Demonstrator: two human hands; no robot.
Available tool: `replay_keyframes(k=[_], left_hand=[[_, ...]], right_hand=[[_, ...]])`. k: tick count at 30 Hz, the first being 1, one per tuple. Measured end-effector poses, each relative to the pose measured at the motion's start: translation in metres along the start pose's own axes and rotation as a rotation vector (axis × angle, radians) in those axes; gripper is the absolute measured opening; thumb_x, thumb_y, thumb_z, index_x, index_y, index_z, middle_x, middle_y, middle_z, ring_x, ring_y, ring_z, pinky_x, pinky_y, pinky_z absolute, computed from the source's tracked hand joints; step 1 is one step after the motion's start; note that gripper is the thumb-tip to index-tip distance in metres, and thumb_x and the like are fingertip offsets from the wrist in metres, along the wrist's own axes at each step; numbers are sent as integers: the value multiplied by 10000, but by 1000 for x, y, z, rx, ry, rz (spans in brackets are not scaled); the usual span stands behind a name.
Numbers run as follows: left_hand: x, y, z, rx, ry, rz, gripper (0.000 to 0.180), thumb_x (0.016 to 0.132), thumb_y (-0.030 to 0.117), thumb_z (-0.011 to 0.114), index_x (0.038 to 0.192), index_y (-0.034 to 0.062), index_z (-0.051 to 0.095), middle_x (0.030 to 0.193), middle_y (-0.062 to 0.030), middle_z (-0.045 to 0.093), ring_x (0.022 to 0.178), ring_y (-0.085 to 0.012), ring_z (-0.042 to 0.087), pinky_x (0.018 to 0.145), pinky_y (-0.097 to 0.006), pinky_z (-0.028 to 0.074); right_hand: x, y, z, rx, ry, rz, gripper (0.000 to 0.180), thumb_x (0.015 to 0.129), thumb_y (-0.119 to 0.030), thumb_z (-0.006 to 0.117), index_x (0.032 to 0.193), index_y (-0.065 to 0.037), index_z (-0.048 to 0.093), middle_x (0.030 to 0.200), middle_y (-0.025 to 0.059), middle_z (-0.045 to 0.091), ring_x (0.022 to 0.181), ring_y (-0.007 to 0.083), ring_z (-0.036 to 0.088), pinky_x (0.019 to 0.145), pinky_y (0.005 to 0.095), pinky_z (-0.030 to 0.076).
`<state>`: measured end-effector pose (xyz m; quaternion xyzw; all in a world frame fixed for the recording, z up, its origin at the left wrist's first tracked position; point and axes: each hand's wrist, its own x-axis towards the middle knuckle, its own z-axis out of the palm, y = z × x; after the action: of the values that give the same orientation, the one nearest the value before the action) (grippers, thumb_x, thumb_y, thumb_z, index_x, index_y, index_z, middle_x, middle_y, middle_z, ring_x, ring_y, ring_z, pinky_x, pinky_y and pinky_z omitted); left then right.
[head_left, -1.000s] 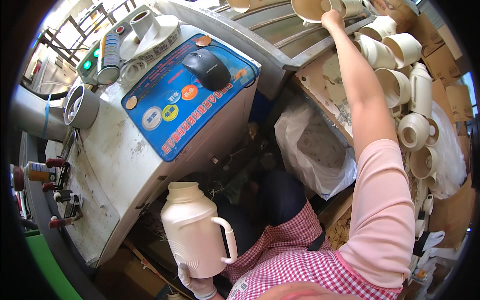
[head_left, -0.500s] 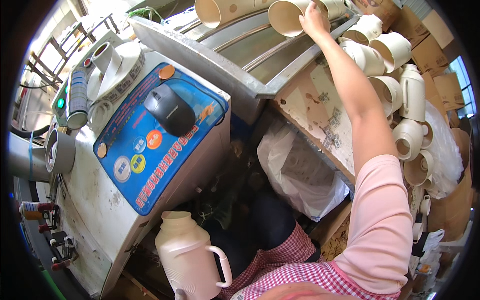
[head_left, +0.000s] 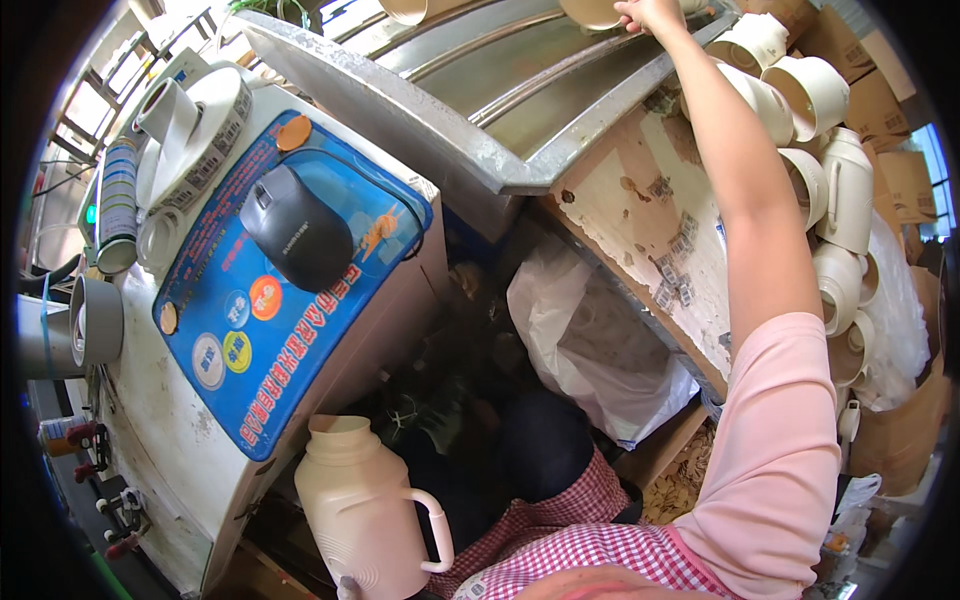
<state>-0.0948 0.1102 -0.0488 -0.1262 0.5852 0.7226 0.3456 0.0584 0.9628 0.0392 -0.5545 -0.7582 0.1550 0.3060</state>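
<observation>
L hand [head_left: 348, 588], mostly hidden, grips cream jug [head_left: 360, 500] nr base, beside checked apron [head_left: 550, 545]; R hand [head_left: 655, 14] at rim of cream cyl [head_left: 590, 12] over metal trough [head_left: 400, 120], can't tell if gripping

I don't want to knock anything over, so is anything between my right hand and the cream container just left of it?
Nothing visible: your right hand is at the right edge of the cream container. The picture's top cuts the container off, so anything above is hidden, and I can't tell whether it's gripped.
</observation>
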Motion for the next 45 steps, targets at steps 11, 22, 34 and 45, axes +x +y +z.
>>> replay_keyframes(k=[11,22,34,45], left_hand=[[-46,11,-11,28,-91,44,800,896,387,599,1535,-36,371,1482,-206,516,1334,-338,543,1129,-492,437],[-115,-22,-5,-108,12,-178,671,971,370,596,1524,32,423,1481,-164,530,1342,-291,543,1117,-500,453],[-156,-57,9,-156,-301,-148,491,1062,252,588,1490,61,441,1461,-111,525,1336,-240,542,1125,-424,464],[-128,-81,-40,-395,-437,-405,591,987,234,698,1488,56,440,1450,-110,576,1324,-236,579,1150,-434,459]], right_hand=[[-142,-101,-24,199,234,-434,398,904,-393,788,765,-48,648,730,76,694,606,174,621,594,346,489],[-474,-79,-129,455,-882,-55,340,1076,-322,561,931,-51,706,730,5,685,627,38,598,587,194,463],[-522,115,116,-304,-219,-222,251,905,-83,564,1062,-77,760,1075,196,736,1073,438,677,957,478,541],[-534,181,91,-627,-425,-553,193,888,-128,613,981,-77,774,1078,166,686,1065,358,656,931,475,545]])
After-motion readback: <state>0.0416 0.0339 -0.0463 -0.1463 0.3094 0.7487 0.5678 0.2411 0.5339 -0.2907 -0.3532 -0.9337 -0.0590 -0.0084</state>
